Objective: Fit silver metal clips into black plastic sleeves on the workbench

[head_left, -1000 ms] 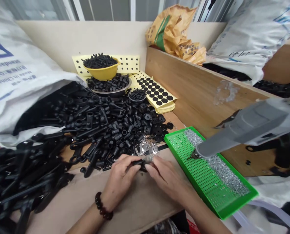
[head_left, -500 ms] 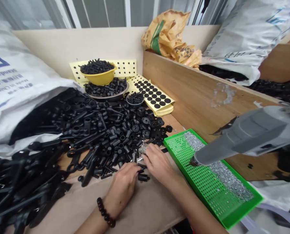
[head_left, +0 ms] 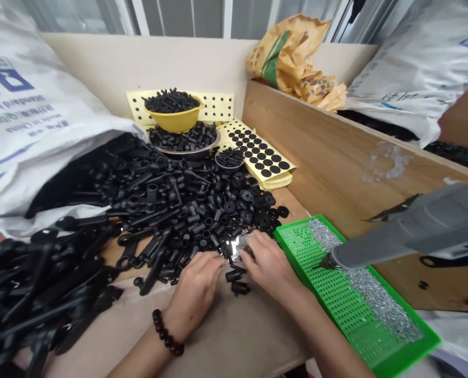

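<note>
My left hand [head_left: 200,281] rests at the front of a pile of black plastic parts [head_left: 194,226]. Its fingers are curled together and their tips are hidden, so what they hold, if anything, does not show. Just across from it, my right hand [head_left: 268,262] is closed on a small crinkled clear plastic bag [head_left: 237,245] that catches the light. Between the two hands, short black cylindrical pieces [head_left: 240,288] lie on the brown mat [head_left: 234,331]. Long black handle-like parts [head_left: 157,257] lie to the left of my left hand.
To the right, a green perforated tray [head_left: 338,310] holds small silvery screws [head_left: 379,299], with a grey power screwdriver [head_left: 399,226] above it. Behind stand a yellow bowl [head_left: 178,122] of black parts and sticker sheets [head_left: 273,181]. White sacks [head_left: 56,121] and a wooden partition [head_left: 316,142] flank the bench.
The view has swung slightly left. My left hand has drawn a little away from my right, showing more of the clear bag and the short black pieces between them.
</note>
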### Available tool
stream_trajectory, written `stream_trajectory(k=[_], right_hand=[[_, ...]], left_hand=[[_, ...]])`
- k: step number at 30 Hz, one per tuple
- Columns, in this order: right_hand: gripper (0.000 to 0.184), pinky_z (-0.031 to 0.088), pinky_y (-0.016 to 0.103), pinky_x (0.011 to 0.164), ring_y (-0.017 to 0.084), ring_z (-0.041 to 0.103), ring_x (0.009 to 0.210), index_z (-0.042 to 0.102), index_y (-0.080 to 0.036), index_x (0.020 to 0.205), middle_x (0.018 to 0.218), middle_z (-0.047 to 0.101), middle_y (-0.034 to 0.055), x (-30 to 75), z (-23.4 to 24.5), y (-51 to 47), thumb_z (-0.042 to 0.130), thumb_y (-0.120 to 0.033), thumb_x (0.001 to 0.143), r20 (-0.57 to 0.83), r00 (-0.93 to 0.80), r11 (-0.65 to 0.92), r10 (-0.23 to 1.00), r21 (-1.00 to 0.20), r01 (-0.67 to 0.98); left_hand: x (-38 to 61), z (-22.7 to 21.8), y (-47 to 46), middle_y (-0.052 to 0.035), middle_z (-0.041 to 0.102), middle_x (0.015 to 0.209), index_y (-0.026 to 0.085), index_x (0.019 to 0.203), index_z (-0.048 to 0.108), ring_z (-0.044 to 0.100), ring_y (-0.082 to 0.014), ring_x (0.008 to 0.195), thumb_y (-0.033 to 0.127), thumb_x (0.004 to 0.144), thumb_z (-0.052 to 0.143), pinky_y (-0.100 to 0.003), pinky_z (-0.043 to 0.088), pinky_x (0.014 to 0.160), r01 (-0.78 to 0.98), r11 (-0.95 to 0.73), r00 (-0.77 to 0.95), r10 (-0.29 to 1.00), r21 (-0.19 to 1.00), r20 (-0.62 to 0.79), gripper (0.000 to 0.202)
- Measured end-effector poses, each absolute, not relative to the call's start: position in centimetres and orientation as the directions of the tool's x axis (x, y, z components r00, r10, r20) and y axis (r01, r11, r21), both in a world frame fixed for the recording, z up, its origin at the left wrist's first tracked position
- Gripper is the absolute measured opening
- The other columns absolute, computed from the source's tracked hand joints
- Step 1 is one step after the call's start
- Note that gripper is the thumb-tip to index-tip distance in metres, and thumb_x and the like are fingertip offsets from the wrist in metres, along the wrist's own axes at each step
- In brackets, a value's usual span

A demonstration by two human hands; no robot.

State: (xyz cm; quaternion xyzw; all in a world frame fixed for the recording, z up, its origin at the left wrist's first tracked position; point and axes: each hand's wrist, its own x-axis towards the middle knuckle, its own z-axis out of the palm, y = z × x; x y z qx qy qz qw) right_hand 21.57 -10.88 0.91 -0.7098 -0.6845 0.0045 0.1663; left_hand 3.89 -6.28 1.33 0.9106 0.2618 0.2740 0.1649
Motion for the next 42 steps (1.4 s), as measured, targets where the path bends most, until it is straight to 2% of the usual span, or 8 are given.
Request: stream_trajectory(k=[4,11,16,19,24,27,31,42], right_hand=[[0.008,0.04,0.031,0.07,0.021,0.052,0.081,0.049,-0.019,0.077,0.085,0.055,0.006,22.5,0.3,-13.8,0.045,-0.016,0.083,0.198,-0.036,0.096,0.98,-0.306,0.947],[0.01,0.04,0.031,0.066,0.02,0.052,0.077,0.05,-0.019,0.073,0.083,0.056,0.0069,21.6,-0.4,-14.2,0.046,-0.013,0.081,0.222,-0.054,0.099,0.974,-0.196,0.976],[0.015,0.043,0.03,0.065,0.019,0.054,0.073,0.048,-0.019,0.072,0.079,0.056,0.0059,22.1,-0.4,-14.4,0.041,-0.021,0.086,0.284,0.057,0.064,0.957,-0.399,0.915],[0.014,0.046,0.029,0.061,0.019,0.056,0.071,0.049,-0.02,0.077,0.078,0.057,0.0053,21.7,0.1,-14.8,0.041,-0.024,0.087,0.325,0.081,0.113,0.942,-0.538,0.835],[0.015,0.05,0.037,0.075,0.022,0.06,0.086,0.052,-0.019,0.093,0.09,0.062,0.0091,20.7,0.6,-15.7,0.038,-0.024,0.089,0.444,0.055,0.223,0.894,-0.548,0.806],[0.02,0.051,0.038,0.076,0.022,0.06,0.089,0.052,-0.019,0.098,0.095,0.062,0.0099,21.1,0.6,-16.2,0.037,-0.03,0.091,0.409,0.03,0.213,0.912,-0.534,0.818],[0.024,0.05,0.039,0.075,0.022,0.061,0.082,0.053,-0.02,0.089,0.085,0.063,0.0071,21.3,0.9,-16.4,0.032,-0.032,0.093,0.426,-0.041,0.248,0.904,-0.442,0.862],[0.026,0.04,0.031,0.062,0.019,0.056,0.067,0.046,-0.021,0.075,0.07,0.056,0.0032,21.5,1.0,-16.6,0.029,-0.025,0.094,0.435,0.075,0.096,0.897,-0.357,0.929]], left_hand=[[3.9,1.3,-6.3,-0.0076,0.064,0.093,0.016,0.094,0.06,0.059,-0.018,0.085,0.013,0.089,0.041,-0.031,0.052,0.076,0.388,-0.8,0.718,0.574,0.458,0.395,0.02],[4.3,1.2,-6.5,-0.007,0.064,0.092,0.016,0.095,0.06,0.058,-0.0178,0.086,0.014,0.089,0.042,-0.031,0.051,0.078,0.39,-0.791,0.727,0.578,0.471,0.37,0.019],[4.7,2.7,-7.3,-0.006,0.066,0.088,0.018,0.091,0.062,0.059,-0.0181,0.081,0.018,0.088,0.043,-0.031,0.049,0.074,0.398,-0.722,0.691,0.642,0.567,0.333,0.02],[5.9,3.5,-8.1,-0.0033,0.067,0.08,0.018,0.087,0.065,0.06,-0.017,0.073,0.021,0.086,0.047,-0.027,0.048,0.068,0.394,-0.525,0.656,0.736,0.754,0.17,0.018],[7.4,3.4,-9.0,0.0009,0.062,0.064,0.015,0.082,0.063,0.057,-0.0136,0.059,0.018,0.082,0.047,-0.021,0.045,0.054,0.258,-0.069,0.598,0.795,0.964,-0.103,0.016],[7.0,3.2,-9.1,-0.0016,0.065,0.07,0.016,0.08,0.063,0.059,-0.0155,0.065,0.017,0.085,0.045,-0.024,0.047,0.062,0.343,-0.292,0.633,0.774,0.893,0.01,0.019],[6.1,3.3,-9.5,-0.0047,0.066,0.075,0.017,0.078,0.061,0.061,-0.018,0.071,0.015,0.087,0.04,-0.028,0.048,0.068,0.418,-0.669,0.751,0.635,0.615,0.181,0.023],[7.6,4.3,-7.3,-0.0059,0.061,0.089,0.017,0.094,0.056,0.054,-0.0202,0.081,0.01,0.085,0.042,-0.031,0.047,0.073,0.381,-0.841,0.878,0.459,0.383,0.135,0.019]])
